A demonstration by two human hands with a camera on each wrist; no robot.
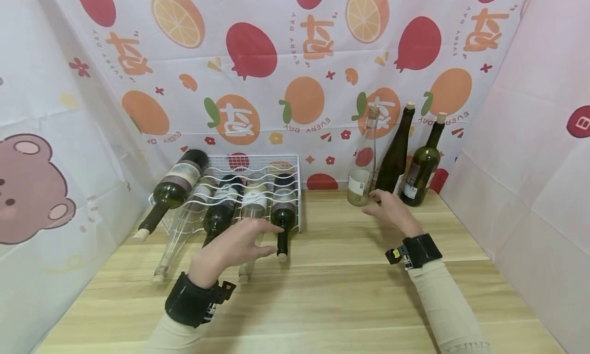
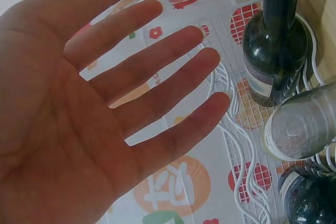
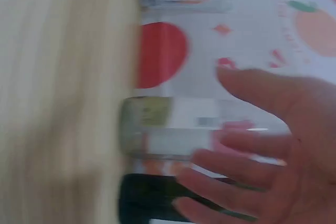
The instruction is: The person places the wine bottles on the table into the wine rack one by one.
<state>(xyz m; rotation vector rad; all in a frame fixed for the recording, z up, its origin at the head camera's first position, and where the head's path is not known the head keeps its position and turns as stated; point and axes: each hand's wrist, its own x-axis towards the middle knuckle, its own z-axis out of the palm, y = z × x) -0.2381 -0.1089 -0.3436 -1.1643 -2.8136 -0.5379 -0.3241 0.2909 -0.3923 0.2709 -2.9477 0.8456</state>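
Note:
My left hand (image 1: 237,244) hovers over the front of the white wire rack (image 1: 298,190), its fingers spread and holding nothing. Nearest to it are the neck of a dark green wine bottle (image 1: 283,215) and a clear bottle (image 1: 254,198), both lying in the rack. At the right, my right hand (image 1: 392,209) reaches toward a clear corked bottle (image 1: 361,164) that stands upright. In the right wrist view its fingers are extended in front of this clear bottle (image 3: 178,140); whether they touch it I cannot tell.
Beside the clear bottle stand a tall dark green bottle (image 1: 392,162) and a shorter green one (image 1: 421,172), both corked. Further left in the rack lie a dark bottle (image 1: 221,210), another clear bottle (image 1: 184,226) and a raised green bottle (image 1: 175,182). Printed cloth (image 1: 276,133) walls the wooden table (image 1: 332,292).

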